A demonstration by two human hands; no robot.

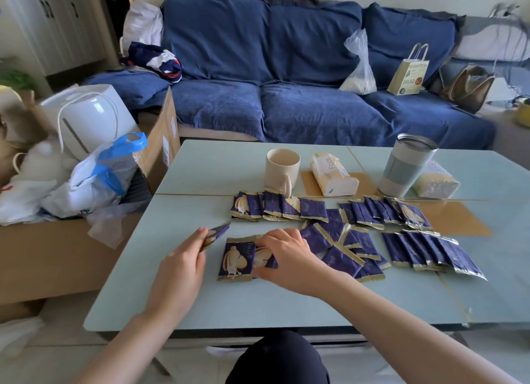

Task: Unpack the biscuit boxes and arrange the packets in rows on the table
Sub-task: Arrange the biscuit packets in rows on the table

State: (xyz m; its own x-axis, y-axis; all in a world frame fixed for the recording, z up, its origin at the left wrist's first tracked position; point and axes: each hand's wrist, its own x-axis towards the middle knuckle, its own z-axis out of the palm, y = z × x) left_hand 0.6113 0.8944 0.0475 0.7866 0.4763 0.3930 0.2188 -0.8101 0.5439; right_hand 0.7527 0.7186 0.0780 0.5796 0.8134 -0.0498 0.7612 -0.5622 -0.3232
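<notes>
Surface: a pale blue-green table (200,297) with thin gold seams and two tan inlaid patches, set in front of a dark blue sofa (286,77).

Task items: purple, gold-edged biscuit packets lie in several groups across the middle of the table. A far-left row (275,208) stands overlapped just in front of a cream ribbed mug (282,168). A far-right row (387,211) sits near a grey tumbler (405,165). A near-right row (427,251) is overlapped and slanted. Between these lies a loose, unordered pile (344,249).

Hands: the left hand (183,257) pinches a small stack of packets (215,234) between thumb and fingers, lifted off the table. The right hand (284,254) grips one packet (265,259) with curled fingers, thumb at its near edge; this packet lies just beside, and slightly over, a face-up packet (235,260) resting flat on the table.

Other table items: a tissue pack (332,173) between mug and tumbler, and a second soft pack (436,181) behind the tumbler.

Room: on the sofa, a clear plastic bag (358,65), a paper bag marked BREAD (408,74), a brown handbag (470,87) and folded clothing (155,59). Left of the table, an open cardboard carton (160,137) holds a white appliance (89,117) and a blue-and-white plastic bag (97,177). No biscuit box is identifiable.
</notes>
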